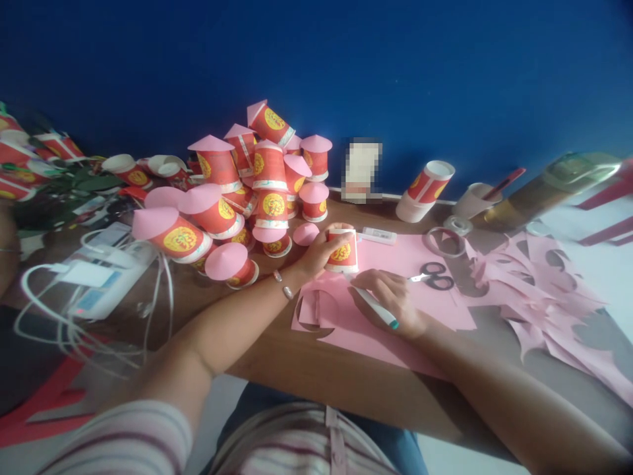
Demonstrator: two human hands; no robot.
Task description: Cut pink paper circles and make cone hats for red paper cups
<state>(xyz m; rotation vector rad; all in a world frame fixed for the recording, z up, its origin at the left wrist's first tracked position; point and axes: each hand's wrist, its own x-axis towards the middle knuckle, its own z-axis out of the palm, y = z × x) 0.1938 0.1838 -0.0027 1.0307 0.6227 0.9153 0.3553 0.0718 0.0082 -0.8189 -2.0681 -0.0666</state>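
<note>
My left hand is wrapped round a red paper cup with a yellow emblem and white bands at both ends. In my right hand is a white marker with a green end, its tip side pointing toward the cup's lower edge. Whether the tip touches the cup I cannot tell. Beneath both hands lie pink paper sheets, with curved cut edges at the left. Scissors with dark handles rest on the pink paper, just right of my right hand.
Several red cups with pink cone tops are piled at back left. White cables and a power strip lie left. Stacked cups, a tape roll, a bottle and pink scraps occupy the right. A blue wall rises behind.
</note>
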